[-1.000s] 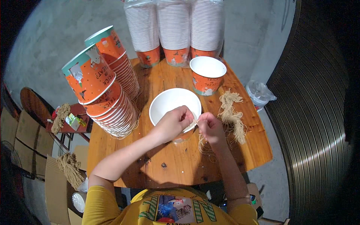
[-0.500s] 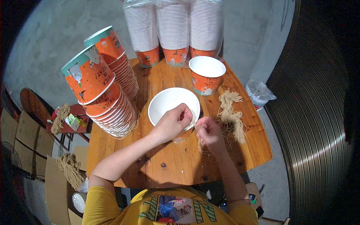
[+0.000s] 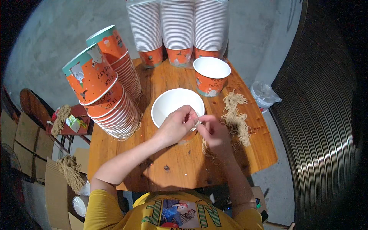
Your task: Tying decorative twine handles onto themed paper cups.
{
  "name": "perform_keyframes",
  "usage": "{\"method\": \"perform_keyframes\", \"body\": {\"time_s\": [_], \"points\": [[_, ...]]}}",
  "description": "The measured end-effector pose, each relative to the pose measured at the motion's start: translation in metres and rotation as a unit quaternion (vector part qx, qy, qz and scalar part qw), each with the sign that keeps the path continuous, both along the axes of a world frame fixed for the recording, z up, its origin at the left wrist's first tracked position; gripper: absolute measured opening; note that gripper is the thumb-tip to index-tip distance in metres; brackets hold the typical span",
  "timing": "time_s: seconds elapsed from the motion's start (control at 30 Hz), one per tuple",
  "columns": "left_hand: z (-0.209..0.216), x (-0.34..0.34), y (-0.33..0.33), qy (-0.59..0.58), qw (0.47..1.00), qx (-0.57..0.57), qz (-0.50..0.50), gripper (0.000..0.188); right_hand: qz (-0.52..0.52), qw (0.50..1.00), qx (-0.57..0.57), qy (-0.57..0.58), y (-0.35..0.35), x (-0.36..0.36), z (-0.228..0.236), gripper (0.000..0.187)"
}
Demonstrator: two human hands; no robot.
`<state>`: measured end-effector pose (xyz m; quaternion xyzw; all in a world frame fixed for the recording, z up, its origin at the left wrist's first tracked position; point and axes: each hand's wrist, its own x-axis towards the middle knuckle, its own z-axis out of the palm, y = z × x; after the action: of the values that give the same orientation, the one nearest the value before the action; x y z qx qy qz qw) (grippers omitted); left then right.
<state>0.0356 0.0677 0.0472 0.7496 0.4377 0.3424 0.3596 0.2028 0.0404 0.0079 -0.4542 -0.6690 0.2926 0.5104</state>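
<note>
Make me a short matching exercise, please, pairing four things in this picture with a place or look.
1. Right hand
2. Wrapped bucket stacks
3. Unwrapped bucket stacks
4. Bucket nearest the hands

A. left side of the table
B. white mouth showing
C. beside the left hand
D. far side of the table

Pairs: 1-C, 2-D, 3-A, 4-B

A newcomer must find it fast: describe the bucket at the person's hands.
On the wooden table, look between the orange stacks at left and the tan cord bundle at right. There sits a white-lined bucket. The left hand and right hand are at its near-right rim; the bucket farther back stands untouched.
</note>
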Motion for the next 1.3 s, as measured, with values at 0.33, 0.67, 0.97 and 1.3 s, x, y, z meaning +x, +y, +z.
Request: {"method": "perform_keyframes", "body": {"time_s": [0.33,0.67,0.97,1.3], "points": [[0.001,-0.001,-0.016,0.047,0.984,0.162,0.054,0.009,-0.09,0.975,0.155,-0.128,-0.014,-0.016,-0.012,0.004],[0.001,-0.038,-0.029,0.146,0.976,0.159,0.003,0.015,-0.014,0.986,0.064,-0.153,-0.016,0.012,0.035,0.009],[-0.001,-0.087,-0.046,0.182,0.949,0.253,-0.043,0.02,0.087,0.94,0.235,-0.233,0.033,-0.005,0.031,0.006],[-0.016,-0.049,-0.041,0.082,0.971,0.162,0.154,0.019,0.1,0.978,0.116,-0.141,0.022,-0.046,0.03,0.002]]}}
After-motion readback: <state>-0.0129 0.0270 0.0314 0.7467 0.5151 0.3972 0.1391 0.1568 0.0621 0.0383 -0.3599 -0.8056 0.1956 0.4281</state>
